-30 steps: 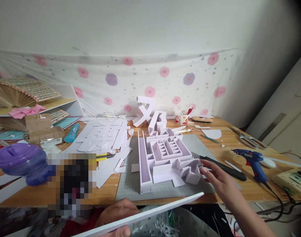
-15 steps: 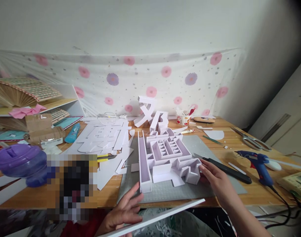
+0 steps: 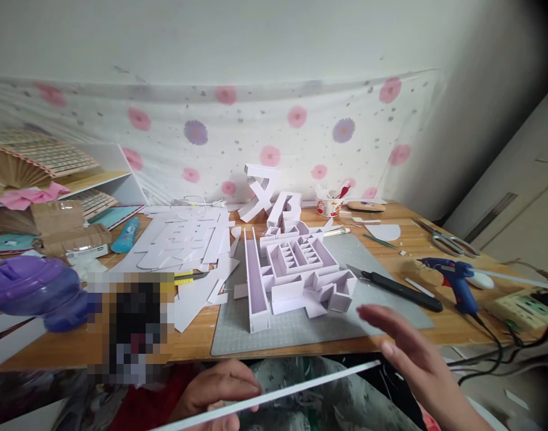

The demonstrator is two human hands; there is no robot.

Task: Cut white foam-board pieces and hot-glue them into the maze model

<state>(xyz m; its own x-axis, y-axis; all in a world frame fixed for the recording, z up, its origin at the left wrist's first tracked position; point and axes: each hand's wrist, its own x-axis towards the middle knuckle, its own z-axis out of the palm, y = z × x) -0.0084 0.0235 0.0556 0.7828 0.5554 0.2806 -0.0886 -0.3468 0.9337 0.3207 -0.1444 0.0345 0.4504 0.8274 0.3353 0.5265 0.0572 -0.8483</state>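
My left hand (image 3: 222, 386) is closed around a long white strip (image 3: 274, 395), perhaps foam board, that slants across my lap at the table's front edge. Near the strip's right end hovers my right hand (image 3: 408, 347), fingers apart, holding nothing. Beyond both hands, a pale walled letter-like structure (image 3: 305, 269) lies on the grey cutting mat (image 3: 291, 341). It has narrow compartments and a long channel on its left. Close to its right side rests a black-handled knife (image 3: 399, 289).
A blue hot glue gun (image 3: 457, 281), large scissors (image 3: 448, 242) and a power strip (image 3: 518, 308) are at the right. White cut sheets (image 3: 175, 239), a yellow cutter (image 3: 188, 277) and a purple container (image 3: 31, 287) occupy the left. Upright white letter shapes (image 3: 260, 191) stand at the back.
My right hand has left the walled structure and moved down toward me, opening out. My left hand has drawn back from the structure's channel and closed on the strip. The view has shifted slightly.
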